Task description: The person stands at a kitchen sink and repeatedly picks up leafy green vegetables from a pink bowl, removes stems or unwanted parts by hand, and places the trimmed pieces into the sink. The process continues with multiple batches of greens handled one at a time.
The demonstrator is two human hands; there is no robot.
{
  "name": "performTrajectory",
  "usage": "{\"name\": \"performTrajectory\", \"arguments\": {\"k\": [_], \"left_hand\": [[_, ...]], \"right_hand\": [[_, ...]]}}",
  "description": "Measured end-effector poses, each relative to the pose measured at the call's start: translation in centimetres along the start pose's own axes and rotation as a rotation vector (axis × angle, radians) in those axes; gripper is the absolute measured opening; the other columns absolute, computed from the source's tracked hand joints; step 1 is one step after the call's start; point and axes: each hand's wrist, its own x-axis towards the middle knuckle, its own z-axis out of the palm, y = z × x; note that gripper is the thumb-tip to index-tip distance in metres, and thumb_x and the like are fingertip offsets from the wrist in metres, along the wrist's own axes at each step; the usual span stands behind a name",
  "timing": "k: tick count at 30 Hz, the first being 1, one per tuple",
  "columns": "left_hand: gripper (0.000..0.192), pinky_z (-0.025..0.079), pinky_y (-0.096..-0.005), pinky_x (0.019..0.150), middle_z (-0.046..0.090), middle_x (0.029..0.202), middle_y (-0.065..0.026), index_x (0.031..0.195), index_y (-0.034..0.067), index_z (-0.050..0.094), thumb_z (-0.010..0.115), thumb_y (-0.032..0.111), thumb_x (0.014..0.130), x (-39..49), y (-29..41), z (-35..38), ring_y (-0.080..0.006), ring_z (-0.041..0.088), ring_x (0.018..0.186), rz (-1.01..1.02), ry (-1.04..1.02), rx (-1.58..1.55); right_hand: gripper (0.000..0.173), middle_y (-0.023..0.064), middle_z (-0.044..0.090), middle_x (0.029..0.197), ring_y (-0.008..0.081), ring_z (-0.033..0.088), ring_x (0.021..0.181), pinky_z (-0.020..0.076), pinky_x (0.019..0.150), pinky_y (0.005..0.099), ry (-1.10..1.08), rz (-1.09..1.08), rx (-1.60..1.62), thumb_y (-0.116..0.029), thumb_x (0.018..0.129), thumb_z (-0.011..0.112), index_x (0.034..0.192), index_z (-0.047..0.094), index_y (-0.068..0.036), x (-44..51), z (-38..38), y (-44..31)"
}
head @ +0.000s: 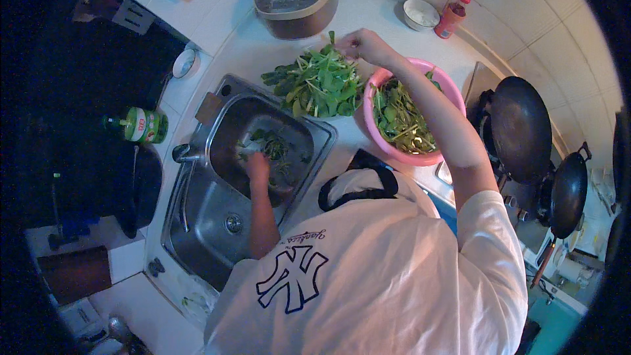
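Observation:
My left hand (257, 163) reaches down into the far basin of a steel double sink (310, 150). Loose leafy greens (276, 150) lie at the bottom of that basin, right by its fingers. Whether it grips any of them cannot be made out. On the counter beyond the sink sits a heap of fresh leafy greens (325, 81). My right hand (364, 45) is at the far right edge of this heap, fingers curled in close to the leaves; its fingertips are partly hidden. Under my right forearm stands a pink plastic basin (373, 130) holding more greens with long stems (402, 118).
A rice cooker (298, 0) stands at the back. Near the wall are a white bowl (421, 15) and a red-capped bottle (451, 16). Woks (521, 128) rest on the stove at right. A faucet (185, 154), green bottle (145, 124) and small bowl (186, 63) line the left side.

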Motion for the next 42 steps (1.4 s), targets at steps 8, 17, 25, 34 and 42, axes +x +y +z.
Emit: {"name": "performTrajectory", "arguments": {"k": [8, 17, 25, 34, 42], "left_hand": [[0.028, 0.049, -0.0487, 0.070, 0.064, 0.078, -0.0190, 0.078, 0.003, 0.067, 0.063, 0.030, 0.082, -0.7, 0.5, -2.4, -0.0378, 0.062, 0.075, 0.060, -0.075, 0.114], [0.022, 0.045, -0.0452, 0.073, 0.058, 0.097, -0.0131, 0.096, 0.005, 0.061, 0.056, 0.025, 0.088, -0.6, 12.1, -8.1, -0.0325, 0.057, 0.090, 0.318, 0.340, -0.086], [0.023, 0.044, -0.0409, 0.078, 0.052, 0.091, -0.0072, 0.097, 0.012, 0.061, 0.071, 0.014, 0.076, 1.9, 21.8, -15.3, -0.0273, 0.053, 0.088, 0.517, 0.614, -0.377], [0.024, 0.044, -0.0399, 0.078, 0.055, 0.092, -0.0060, 0.091, 0.011, 0.065, 0.075, 0.018, 0.070, 4.9, 24.1, -15.1, -0.0274, 0.053, 0.089, 0.681, 0.530, -0.199], [0.018, 0.048, -0.0350, 0.065, 0.058, 0.084, -0.0074, 0.080, 0.006, 0.063, 0.076, 0.014, 0.071, 6.0, 24.2, -15.4, -0.0233, 0.059, 0.071, 0.644, 0.427, -0.355]], "right_hand": [[0.016, 0.0060, 0.066, 0.081, 0.0123, 0.062, 0.070, 0.0512, 0.066, 0.0271, 0.134, 0.237, 0.000, -0.005, 0.088, 0.056, 0.099, 0.065, 0.002, -9.3, -6.6, 3.4], [0.017, 0.0151, 0.064, 0.084, 0.0315, 0.062, 0.082, 0.0502, 0.076, 0.0379, 0.009, 0.130, -0.444, -0.002, 0.075, 0.061, 0.091, 0.065, -0.005, -21.9, -3.3, 5.5], [0.023, 0.0146, 0.057, 0.095, 0.0341, 0.059, 0.089, 0.0501, 0.078, 0.0421, 0.141, 0.137, -0.480, -0.012, 0.076, 0.065, 0.098, 0.062, -0.006, -23.6, 2.1, 5.4], [0.027, 0.0151, 0.055, 0.091, 0.0325, 0.057, 0.090, 0.0484, 0.077, 0.0415, 0.100, 0.065, -0.748, -0.015, 0.072, 0.066, 0.094, 0.056, -0.005, -24.0, 2.6, 5.5], [0.021, 0.0133, 0.056, 0.086, 0.0326, 0.057, 0.085, 0.0476, 0.076, 0.0423, 0.081, 0.067, -0.712, -0.015, 0.075, 0.063, 0.091, 0.056, -0.004, -24.4, 2.3, 4.8]]}}
